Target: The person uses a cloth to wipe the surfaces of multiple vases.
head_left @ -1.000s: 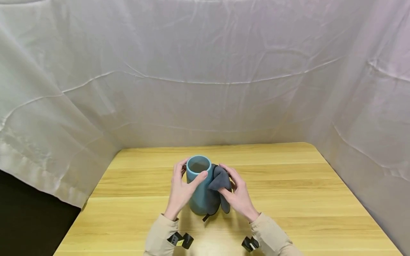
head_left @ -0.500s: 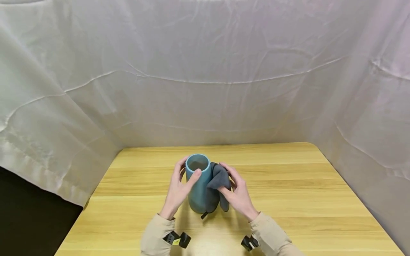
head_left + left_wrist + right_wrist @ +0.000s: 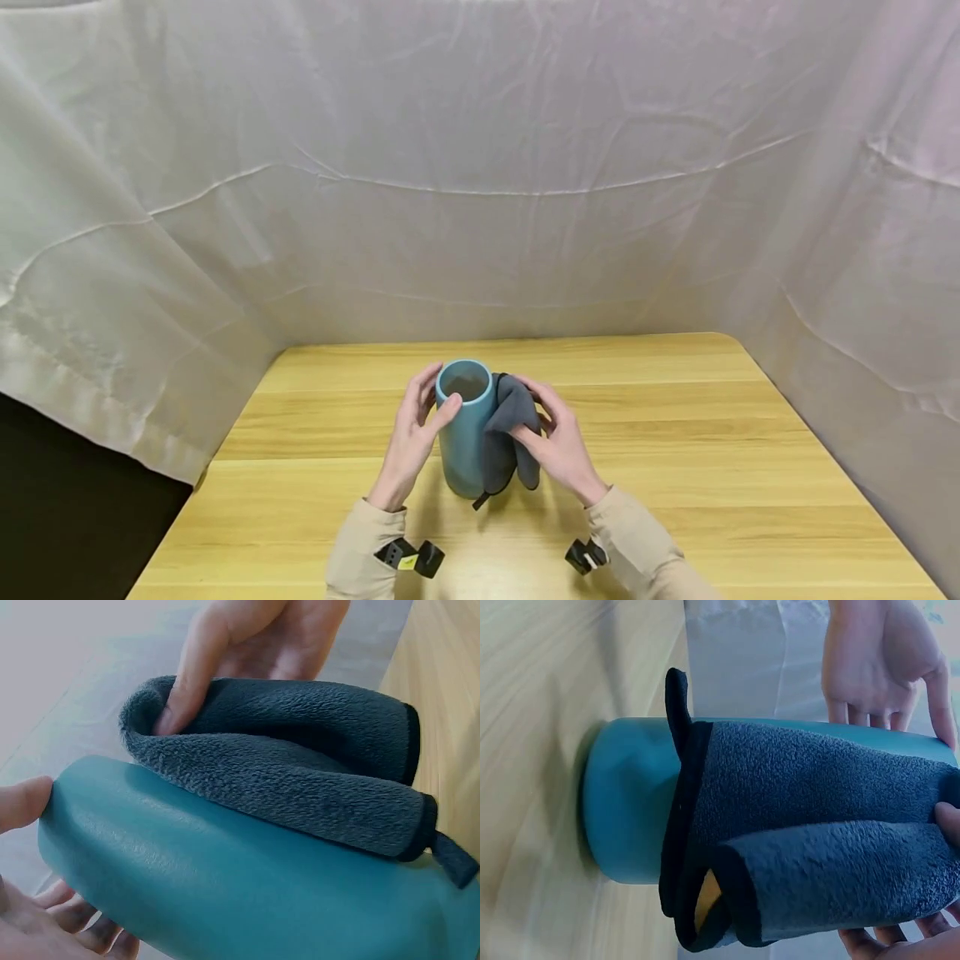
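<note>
A teal-blue vase stands upright on the table, its round mouth facing up. My left hand holds it near the top, thumb by the near rim and fingers around the far left side. A dark grey, plush towel with black edging is folded over in my right hand. The right thumb sits inside the fold, as the left wrist view shows, while the fingers are behind the cloth. One layer of the towel lies along the vase's right side, and its small hanging loop sticks out near the base.
The wooden table extends to both sides and behind the vase. Pale grey fabric hangs around its back and sides. Each sleeve carries a small black camera, such as the left one.
My left thumb has slid leftward along the vase's rim, and the left forearm has shifted slightly left. The towel and right fingers have moved a little up along the vase's side.
</note>
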The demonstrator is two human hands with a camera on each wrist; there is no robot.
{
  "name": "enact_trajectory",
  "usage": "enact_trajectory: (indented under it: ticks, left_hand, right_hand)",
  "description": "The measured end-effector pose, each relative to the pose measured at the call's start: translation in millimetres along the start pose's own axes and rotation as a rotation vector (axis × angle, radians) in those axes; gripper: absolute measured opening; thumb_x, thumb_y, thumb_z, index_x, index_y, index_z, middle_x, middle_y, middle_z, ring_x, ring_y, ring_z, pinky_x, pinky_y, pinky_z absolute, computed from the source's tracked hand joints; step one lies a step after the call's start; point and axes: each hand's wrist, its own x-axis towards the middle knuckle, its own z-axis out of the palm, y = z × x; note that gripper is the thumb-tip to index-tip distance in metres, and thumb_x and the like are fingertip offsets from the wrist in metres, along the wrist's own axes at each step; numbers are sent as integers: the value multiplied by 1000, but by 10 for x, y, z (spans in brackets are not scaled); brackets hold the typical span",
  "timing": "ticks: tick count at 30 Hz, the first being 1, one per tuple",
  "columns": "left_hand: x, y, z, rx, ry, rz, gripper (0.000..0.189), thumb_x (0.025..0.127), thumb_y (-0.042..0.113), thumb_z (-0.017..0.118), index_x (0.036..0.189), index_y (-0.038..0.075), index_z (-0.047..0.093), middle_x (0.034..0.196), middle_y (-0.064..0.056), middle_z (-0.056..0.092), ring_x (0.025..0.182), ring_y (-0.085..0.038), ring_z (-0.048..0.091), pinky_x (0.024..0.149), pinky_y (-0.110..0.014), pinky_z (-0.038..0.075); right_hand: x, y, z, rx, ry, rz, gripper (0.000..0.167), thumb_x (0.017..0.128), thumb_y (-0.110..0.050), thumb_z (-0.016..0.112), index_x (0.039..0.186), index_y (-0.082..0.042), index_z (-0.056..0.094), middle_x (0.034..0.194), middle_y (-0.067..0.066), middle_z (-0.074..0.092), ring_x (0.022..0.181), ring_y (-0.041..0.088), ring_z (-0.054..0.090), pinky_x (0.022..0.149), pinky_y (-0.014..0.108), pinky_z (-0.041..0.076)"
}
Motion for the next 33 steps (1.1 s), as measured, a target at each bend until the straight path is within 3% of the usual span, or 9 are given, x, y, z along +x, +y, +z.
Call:
enact_trajectory:
  ticks: [5,11,16,28,33]
  left_hand:
    - [8,10,5,-5,-27,19,51,102,15,56,150,9,41,151,-15,49,145,-31,42,122,-52,28]
    - [-7,-22,50,108,68,68,53,97,19,66,147,11,49,147,-14,50,141,-31,44,122,-55,28]
    - [-28,-20,87,165,127,85,60,89,22,77,143,16,53,141,-10,52,134,-27,48,120,-51,32]
    - [-32,-6,87,162,122,95,60,88,23,78,142,19,54,136,-8,53,131,-26,50,118,-51,35]
    - [-30,-16,91,148,117,94,60,88,22,78,143,19,53,137,-9,52,131,-26,50,118,-51,34]
  right_hand:
    - [57,-40,16,3,2,-1,58,88,-1,74,142,-12,56,138,14,60,123,5,55,99,24,53]
    - [108,-55,24,-49,-13,-22,58,87,-2,75,141,-14,58,135,11,61,123,6,55,96,29,54]
    - [106,-43,15,-60,-49,-3,57,86,-5,77,140,-15,60,135,10,62,123,11,57,95,30,55]
    - [-30,206,-17,-87,-95,103,56,87,-8,78,139,-14,60,138,13,61,125,30,58,96,36,56]
    - [-6,149,-11,-72,-85,106,56,87,-7,77,140,-16,60,138,10,61,127,22,57,98,37,54]
